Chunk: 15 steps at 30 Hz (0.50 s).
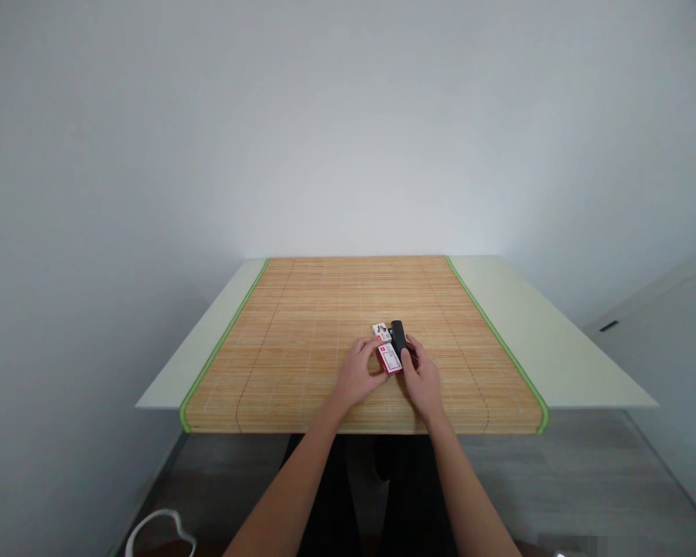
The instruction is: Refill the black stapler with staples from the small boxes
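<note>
We noted both hands closed together on the red-and-white box (389, 360) at the bamboo mat's (301, 348) near middle: left hand (356, 375), right hand (422, 375), black device (398, 334) just beyond, lengthwise away from us.

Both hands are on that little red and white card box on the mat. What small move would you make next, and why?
Probably lift the red and white box slightly off the bamboo mat. The left hand and right hand already flank it, and a black object and small white item lie close behind, so raising it avoids nudging them.
</note>
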Tool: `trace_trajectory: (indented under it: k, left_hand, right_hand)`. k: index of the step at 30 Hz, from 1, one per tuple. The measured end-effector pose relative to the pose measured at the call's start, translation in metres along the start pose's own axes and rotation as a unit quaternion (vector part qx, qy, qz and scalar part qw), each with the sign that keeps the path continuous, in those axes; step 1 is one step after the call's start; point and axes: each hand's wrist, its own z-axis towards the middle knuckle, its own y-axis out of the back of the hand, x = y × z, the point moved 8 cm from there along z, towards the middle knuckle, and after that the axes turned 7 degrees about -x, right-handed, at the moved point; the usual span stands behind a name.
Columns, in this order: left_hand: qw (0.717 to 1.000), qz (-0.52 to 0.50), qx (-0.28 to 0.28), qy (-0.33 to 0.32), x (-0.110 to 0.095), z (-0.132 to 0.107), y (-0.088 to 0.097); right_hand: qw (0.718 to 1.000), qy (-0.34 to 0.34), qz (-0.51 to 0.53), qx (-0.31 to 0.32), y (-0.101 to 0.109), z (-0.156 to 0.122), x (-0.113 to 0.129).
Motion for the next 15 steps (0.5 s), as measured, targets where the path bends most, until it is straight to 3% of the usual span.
trace_trajectory:
  k: [11, 15]
  left_hand:
    - [1.0, 0.013, -0.014, 0.0, -0.004, -0.008, 0.002]
    - [0.997, 0.03, -0.056, 0.032, 0.017, -0.001, 0.026]
  right_hand:
    - [1.0, 0.0, -0.017, -0.005, 0.003, 0.002, -0.001]
    - [1.0, 0.001, -0.005, 0.005, 0.001, 0.001, 0.001]
